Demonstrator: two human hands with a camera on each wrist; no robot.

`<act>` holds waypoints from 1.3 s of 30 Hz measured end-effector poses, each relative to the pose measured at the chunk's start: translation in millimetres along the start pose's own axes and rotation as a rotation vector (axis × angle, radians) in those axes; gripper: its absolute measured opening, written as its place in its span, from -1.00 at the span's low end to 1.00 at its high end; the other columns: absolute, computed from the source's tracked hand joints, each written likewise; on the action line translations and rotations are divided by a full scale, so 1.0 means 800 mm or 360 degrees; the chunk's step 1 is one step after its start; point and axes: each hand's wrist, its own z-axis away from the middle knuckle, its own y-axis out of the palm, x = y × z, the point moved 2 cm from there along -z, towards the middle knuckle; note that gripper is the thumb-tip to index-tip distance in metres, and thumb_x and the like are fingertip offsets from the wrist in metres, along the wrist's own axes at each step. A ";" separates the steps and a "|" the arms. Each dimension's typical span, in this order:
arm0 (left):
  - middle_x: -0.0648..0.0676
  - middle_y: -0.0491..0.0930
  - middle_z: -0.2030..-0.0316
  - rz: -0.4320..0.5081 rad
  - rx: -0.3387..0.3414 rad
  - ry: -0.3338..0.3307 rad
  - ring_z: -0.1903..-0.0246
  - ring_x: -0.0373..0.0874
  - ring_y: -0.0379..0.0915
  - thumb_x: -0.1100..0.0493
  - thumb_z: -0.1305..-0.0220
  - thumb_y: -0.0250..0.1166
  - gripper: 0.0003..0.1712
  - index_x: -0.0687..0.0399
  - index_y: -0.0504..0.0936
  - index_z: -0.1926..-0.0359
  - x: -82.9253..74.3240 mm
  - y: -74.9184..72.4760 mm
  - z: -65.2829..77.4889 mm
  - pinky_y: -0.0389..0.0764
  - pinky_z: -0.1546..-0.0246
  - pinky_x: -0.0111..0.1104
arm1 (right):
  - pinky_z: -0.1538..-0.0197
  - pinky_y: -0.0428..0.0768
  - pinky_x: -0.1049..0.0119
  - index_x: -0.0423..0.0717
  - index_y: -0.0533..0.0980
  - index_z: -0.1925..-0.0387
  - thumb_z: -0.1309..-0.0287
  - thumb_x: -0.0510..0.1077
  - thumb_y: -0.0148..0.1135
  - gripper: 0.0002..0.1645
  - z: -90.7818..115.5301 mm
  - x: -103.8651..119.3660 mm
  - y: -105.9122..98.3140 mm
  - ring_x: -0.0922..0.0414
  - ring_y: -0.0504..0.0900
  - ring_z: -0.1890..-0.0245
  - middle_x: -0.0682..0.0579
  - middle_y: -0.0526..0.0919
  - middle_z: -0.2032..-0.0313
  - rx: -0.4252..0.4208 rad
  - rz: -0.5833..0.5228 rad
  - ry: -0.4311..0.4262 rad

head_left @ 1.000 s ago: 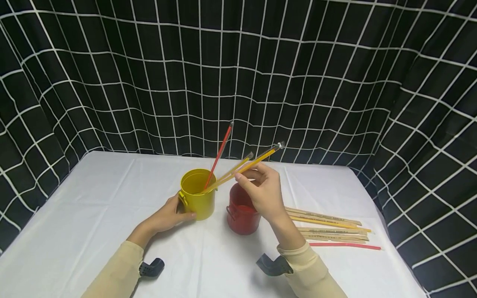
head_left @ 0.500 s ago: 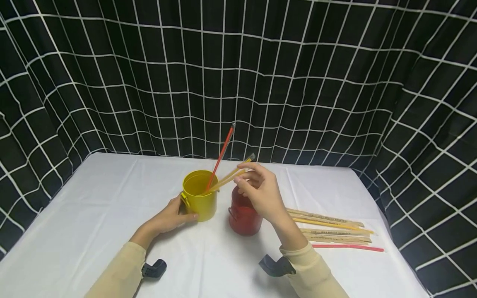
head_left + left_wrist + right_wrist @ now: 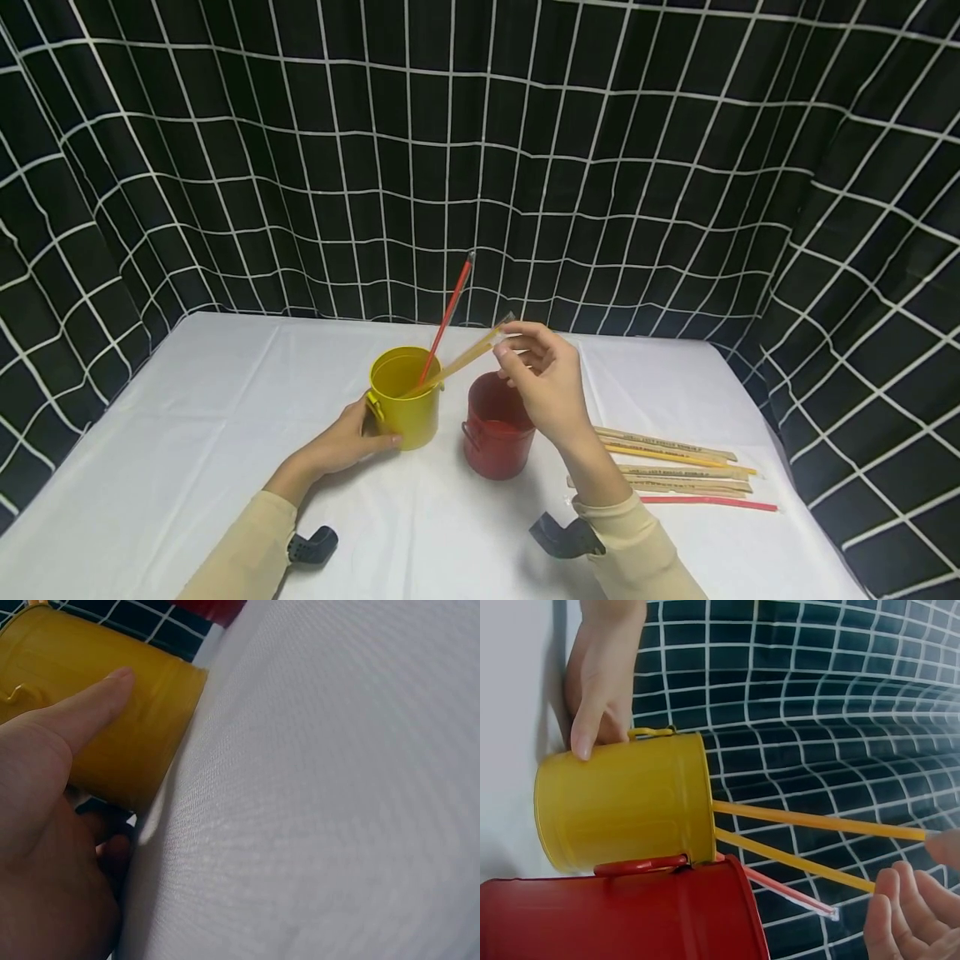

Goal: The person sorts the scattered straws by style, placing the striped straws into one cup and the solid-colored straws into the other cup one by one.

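Note:
My left hand [image 3: 337, 442] grips the small yellow bucket [image 3: 411, 417] by its side, the thumb lying on its front in the left wrist view. A red straw [image 3: 450, 312] and two yellow straws [image 3: 817, 819] lean out of the bucket toward the right. My right hand [image 3: 553, 387] is raised above the red bucket [image 3: 497, 454] and pinches the upper end of one yellow straw, near its clear wrapper tip. The second yellow straw [image 3: 795, 861] passes behind the right fingers in the right wrist view. Straw ends inside the yellow bucket are mostly hidden.
Right of the red bucket lie several narrow printed paper sleeves [image 3: 682, 475], a yellow straw [image 3: 675, 454] and a red straw [image 3: 712, 502] on the white cloth [image 3: 225, 400]. A black curtain with white grid lines [image 3: 450, 167] surrounds the table.
The yellow straw in my right hand has slid down and left into the yellow bucket; its top is now at my fingertips. The hand has shifted slightly right. My left hand stays on the bucket.

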 end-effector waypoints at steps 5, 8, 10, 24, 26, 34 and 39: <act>0.17 0.12 -0.57 0.0001 0.0014 -0.0007 -0.61 0.17 -0.16 0.00 -0.25 0.42 0.03 0.04 0.03 -0.57 0.000 0.000 0.000 -0.20 -0.60 0.18 | 0.38 0.67 0.43 -0.34 0.58 -0.01 -0.31 -0.37 0.17 -0.73 0.001 0.004 0.000 0.24 0.63 0.49 -0.34 0.68 0.23 -0.0044 -0.0024 -0.0047; 0.18 0.11 -0.57 0.0004 0.0001 -0.0015 -0.61 0.18 -0.16 0.00 -0.25 0.43 0.04 0.04 0.03 -0.57 0.000 0.002 0.001 -0.20 -0.59 0.19 | 0.39 0.65 0.46 -0.37 0.58 0.00 -0.35 -0.39 0.10 -0.75 0.003 0.009 -0.001 0.25 0.60 0.51 -0.35 0.67 0.27 -0.0045 -0.0073 -0.0070; 0.19 0.12 -0.57 0.0008 -0.0002 -0.0007 -0.61 0.19 -0.16 0.01 -0.25 0.43 0.03 0.04 0.03 -0.57 0.001 0.003 0.001 -0.21 -0.59 0.20 | 0.39 0.64 0.47 -0.39 0.58 0.00 -0.37 -0.39 0.08 -0.75 0.002 0.011 -0.002 0.25 0.60 0.51 -0.28 0.67 0.29 -0.0039 -0.0105 -0.0079; 0.18 0.13 -0.56 0.0005 0.0001 0.0006 -0.61 0.17 -0.15 0.02 -0.25 0.43 0.03 0.04 0.03 -0.57 -0.001 0.001 0.001 -0.20 -0.60 0.18 | 0.40 0.66 0.52 -0.31 0.60 0.10 -0.39 -0.36 0.10 -0.83 0.008 0.009 -0.084 0.27 0.62 0.47 0.17 0.72 0.32 -0.0022 0.0052 -0.0208; 0.18 0.14 -0.56 0.0025 0.0000 0.0007 -0.61 0.17 -0.14 0.04 -0.24 0.43 0.03 0.04 0.03 -0.57 -0.002 0.001 0.001 -0.20 -0.60 0.17 | 0.40 0.66 0.52 -0.24 0.60 0.11 -0.40 -0.35 0.10 -0.83 0.011 0.004 -0.098 0.27 0.62 0.47 0.17 0.72 0.32 -0.0010 0.0078 -0.0197; 0.19 0.14 -0.56 0.0013 0.0012 -0.0004 -0.60 0.20 -0.13 0.03 -0.25 0.42 0.01 0.04 0.04 -0.56 0.003 0.002 0.002 -0.18 -0.59 0.20 | 0.37 0.67 0.51 -0.17 0.61 0.10 -0.40 -0.35 0.11 -0.82 0.026 -0.017 -0.149 0.30 0.65 0.41 0.25 0.73 0.27 0.0082 0.0260 -0.0167; 0.17 0.17 -0.55 0.0022 0.0012 0.0015 -0.60 0.18 -0.11 0.03 -0.25 0.43 0.00 0.03 0.07 -0.55 0.004 0.001 0.001 -0.18 -0.59 0.19 | 0.33 0.68 0.49 -0.19 0.61 0.06 -0.39 -0.38 0.10 -0.79 0.032 -0.031 -0.171 0.29 0.66 0.37 0.28 0.74 0.22 0.0206 0.0281 -0.0136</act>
